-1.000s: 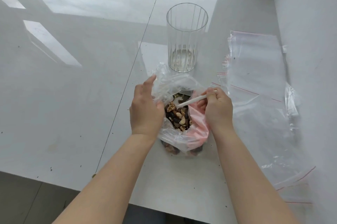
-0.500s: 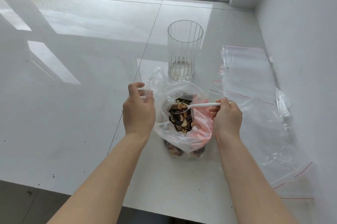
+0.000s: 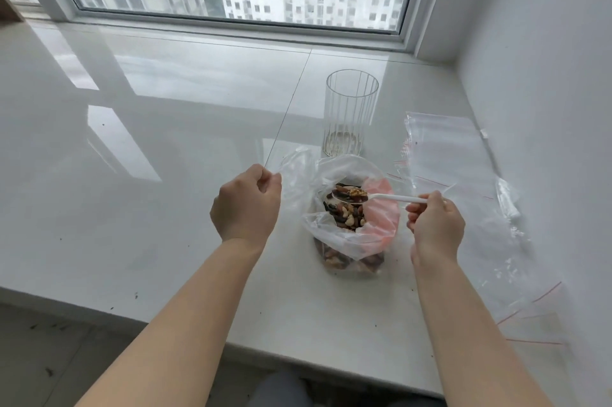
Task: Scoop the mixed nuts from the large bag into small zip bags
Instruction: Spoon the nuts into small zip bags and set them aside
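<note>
Landmark = large bag (image 3: 347, 241), clear plastic, standing open on the white sill (image 3: 165, 174), mouth up.

Left of the bag: left hand (image 3: 246, 204), back toward the camera, fingers curled inward, thumb and index meeting just beside the loose left flap of the bag rim. Can't tell if the film is actually pinched or the fingers only sit against it; nothing else visible in that hand.

At the bag: mixed nuts (image 3: 347, 218) visible through the open mouth and pooled at the bottom behind the plastic. Pink patch on the inner right wall of the bag. White plastic spoon (image 3: 390, 197) held roughly level over the mouth, bowl toward the left and loaded with a walnut piece and darker nuts, clear of the nut pile below. Handle runs out over the right rim of the bag.

Behind the bag: ribbed clear glass (image 3: 351, 118), upright, just beyond the rim, nothing in it.

Right of the bag: right hand (image 3: 435, 224), fingers curled, thumb and fingertips pinching the end of the spoon handle, wrist lower than the spoon.

Further right of the bag, out to the white wall: small zip bags (image 3: 447, 155), flat clear stack with red seal lines, lying on the sill, none opened up, no nuts in them. More clear film with red lines trails toward the near right edge of the sill.
</note>
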